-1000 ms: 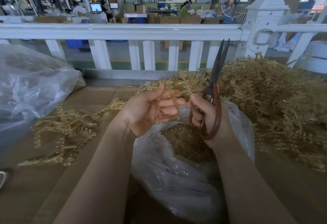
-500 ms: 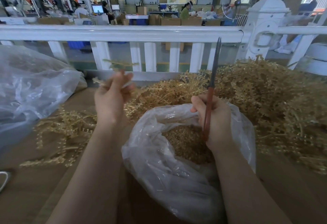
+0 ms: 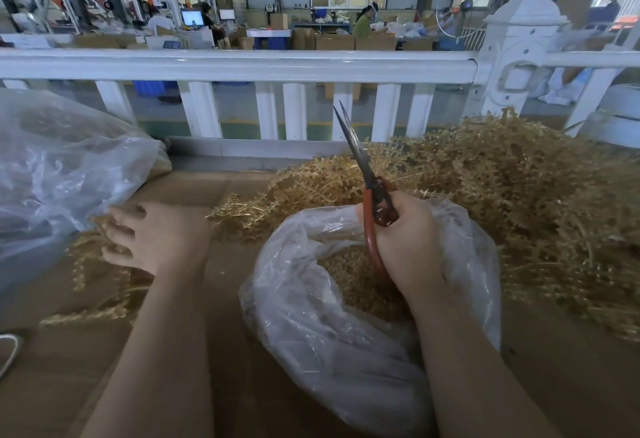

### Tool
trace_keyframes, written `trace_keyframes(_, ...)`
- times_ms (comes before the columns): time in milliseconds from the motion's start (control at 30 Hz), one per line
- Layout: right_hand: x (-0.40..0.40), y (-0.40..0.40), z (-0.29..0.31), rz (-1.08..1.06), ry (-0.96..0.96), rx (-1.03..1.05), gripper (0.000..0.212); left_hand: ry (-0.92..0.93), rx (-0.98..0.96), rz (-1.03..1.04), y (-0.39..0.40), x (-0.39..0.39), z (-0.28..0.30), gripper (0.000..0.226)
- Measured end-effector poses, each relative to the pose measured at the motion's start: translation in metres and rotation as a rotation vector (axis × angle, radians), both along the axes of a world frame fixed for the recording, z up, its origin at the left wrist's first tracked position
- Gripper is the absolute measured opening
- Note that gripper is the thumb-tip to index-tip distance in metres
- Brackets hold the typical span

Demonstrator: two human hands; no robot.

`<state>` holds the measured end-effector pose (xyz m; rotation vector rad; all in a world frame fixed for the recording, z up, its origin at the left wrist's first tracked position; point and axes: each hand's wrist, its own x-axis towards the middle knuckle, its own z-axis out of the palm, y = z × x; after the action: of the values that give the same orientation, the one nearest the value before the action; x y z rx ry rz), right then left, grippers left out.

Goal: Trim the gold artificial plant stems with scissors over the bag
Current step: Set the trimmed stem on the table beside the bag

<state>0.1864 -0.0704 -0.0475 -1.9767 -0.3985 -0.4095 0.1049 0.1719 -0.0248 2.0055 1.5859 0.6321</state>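
My right hand (image 3: 408, 240) grips red-handled scissors (image 3: 360, 160) above the open clear plastic bag (image 3: 311, 333). The blades point up and away, almost closed. Gold trimmings (image 3: 346, 275) lie inside the bag. My left hand (image 3: 156, 237) is down on the small heap of gold stems (image 3: 93, 285) at the left, its fingers curled over a stem there. A large tangled pile of gold artificial plant stems (image 3: 502, 188) fills the right side behind the bag.
A big clear plastic bag (image 3: 52, 167) bulges at the left. The work surface is brown cardboard (image 3: 225, 299). A white railing (image 3: 242, 65) runs across the far edge, with a factory floor and people behind it. A white cord (image 3: 8, 351) shows at the left edge.
My left hand carried a gold stem from near the scissors up and left, then down onto the left heap. My right hand sank toward the bag and the scissors tilted left.
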Motion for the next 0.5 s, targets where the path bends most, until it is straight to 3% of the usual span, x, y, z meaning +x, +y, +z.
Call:
trace_keyframes(167, -0.003, 0.002, 0.001, 0.001, -0.068, -0.032, 0.029, 0.183, 0.095, -0.048, -0.003, -0.002, -0.005, 0.032)
trace_keyframes(300, -0.003, 0.002, 0.0, -0.007, -0.099, -0.058, 0.037, 0.027, 0.416, -0.103, -0.011, 0.002, -0.004, 0.022)
trace_keyframes(400, -0.003, 0.003, -0.001, -0.007, -0.111, -0.039, 0.039, -0.002, 0.621, -0.382, -0.021, 0.013, -0.004, 0.032)
trace_keyframes(500, -0.004, 0.002, 0.0, -0.026, -0.116, -0.082, 0.034, 0.145, 0.525, -0.663, -0.037, 0.025, -0.013, 0.043)
